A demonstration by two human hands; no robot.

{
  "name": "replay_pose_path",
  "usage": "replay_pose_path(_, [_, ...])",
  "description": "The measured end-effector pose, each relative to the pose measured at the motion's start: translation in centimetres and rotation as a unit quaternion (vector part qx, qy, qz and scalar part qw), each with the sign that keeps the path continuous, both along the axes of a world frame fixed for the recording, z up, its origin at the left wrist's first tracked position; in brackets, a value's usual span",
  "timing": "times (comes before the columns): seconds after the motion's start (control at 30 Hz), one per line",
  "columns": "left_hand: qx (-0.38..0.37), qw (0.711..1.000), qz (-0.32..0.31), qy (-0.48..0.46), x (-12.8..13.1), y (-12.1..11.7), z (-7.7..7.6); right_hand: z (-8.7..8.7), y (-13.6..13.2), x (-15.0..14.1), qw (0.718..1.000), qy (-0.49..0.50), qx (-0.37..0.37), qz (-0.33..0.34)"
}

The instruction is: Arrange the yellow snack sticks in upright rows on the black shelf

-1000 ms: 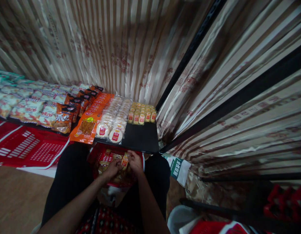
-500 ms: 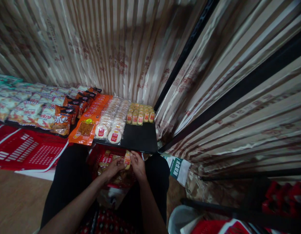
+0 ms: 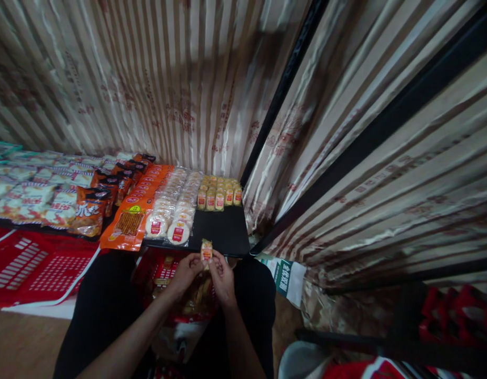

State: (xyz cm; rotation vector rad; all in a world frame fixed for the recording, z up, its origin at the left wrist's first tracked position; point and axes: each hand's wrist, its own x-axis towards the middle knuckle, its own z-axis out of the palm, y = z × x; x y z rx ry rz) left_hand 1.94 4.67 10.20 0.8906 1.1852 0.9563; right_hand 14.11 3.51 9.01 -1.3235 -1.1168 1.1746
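A small yellow snack packet with a red label (image 3: pixel 207 250) is held upright between both hands, just in front of the black shelf's (image 3: pixel 223 229) near edge. My left hand (image 3: pixel 188 269) pinches its left side, and my right hand (image 3: pixel 222 275) grips its right side. Below them, between my knees, a red basket (image 3: pixel 142 271) holds more small packets, partly hidden by my hands and forearms. Similar yellow packets (image 3: pixel 219 200) stand in rows at the shelf's right end. Beside them lie two rows of round white crackers in clear wrappers (image 3: pixel 178 231).
Left of the crackers are orange snack bags (image 3: pixel 127 226) and several white puffy packs (image 3: pixel 38 200). A second red basket (image 3: pixel 49 263) lies at lower left. Black metal posts (image 3: pixel 285 95) and a striped curtain (image 3: pixel 168 79) border the shelf. A grey bucket (image 3: pixel 300 360) stands at lower right.
Both hands have shifted slightly with the packet, which now stands more upright and closer to the shelf edge. The camera view has tilted, so the shelf appears a little lower and further left.
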Motion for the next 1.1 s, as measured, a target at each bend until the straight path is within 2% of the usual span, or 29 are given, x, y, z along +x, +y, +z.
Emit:
replay_pose_path(0.13, [0.015,1.000,0.017,0.010,0.9,0.2,0.3,0.0,0.0,0.2,0.999,0.015,0.008,-0.028])
replay_pose_path(0.3, [0.043,0.996,0.033,0.076,1.2,0.5,-0.2,0.1,0.2,0.1,0.998,0.034,0.019,-0.059])
replay_pose_path(0.53, [0.093,0.986,0.014,0.140,1.4,1.4,-0.6,0.5,0.8,0.1,0.996,0.015,0.026,-0.081])
replay_pose_path(0.7, [0.107,0.982,0.007,0.155,1.9,2.6,0.4,0.9,2.4,0.2,0.994,-0.045,0.038,-0.091])
replay_pose_path(0.9, [0.132,0.934,0.019,0.332,2.7,4.8,1.9,1.0,4.8,1.0,0.979,-0.177,0.037,-0.095])
replay_pose_path(1.1, [0.121,0.911,-0.015,0.393,4.0,7.1,3.5,2.7,6.8,2.3,0.952,-0.295,0.019,-0.084])
